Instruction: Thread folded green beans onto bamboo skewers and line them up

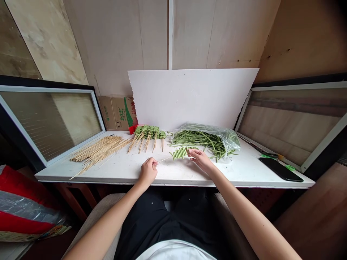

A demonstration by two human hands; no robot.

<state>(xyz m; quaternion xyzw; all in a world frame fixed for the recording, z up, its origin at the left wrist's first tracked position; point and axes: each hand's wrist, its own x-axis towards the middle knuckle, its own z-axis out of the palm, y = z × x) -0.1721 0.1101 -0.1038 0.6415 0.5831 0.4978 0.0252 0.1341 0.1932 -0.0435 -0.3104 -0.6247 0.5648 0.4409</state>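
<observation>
My left hand (pixel 149 169) is closed around the end of a thin bamboo skewer (pixel 164 159), held low over the front of the white table. A long green bean (pixel 179 153), folded back and forth in a zigzag, is threaded on the skewer's other half. My right hand (pixel 200 159) pinches the bean at the far end; its fingertips partly hide the skewer's tip. Behind my hands lies a pile of bean skewers (pixel 149 130), their bare sticks pointing toward me. Loose long beans (pixel 199 138) spill from a clear plastic bag (pixel 230 139) just beyond my right hand.
A heap of bare bamboo skewers (pixel 99 150) covers the table's left side. At the right lie a black phone (pixel 280 169) and a green ring-shaped item (pixel 290 167). A white board (pixel 193 97) and a cardboard box (pixel 116 112) stand at the back. Framed panels flank both sides.
</observation>
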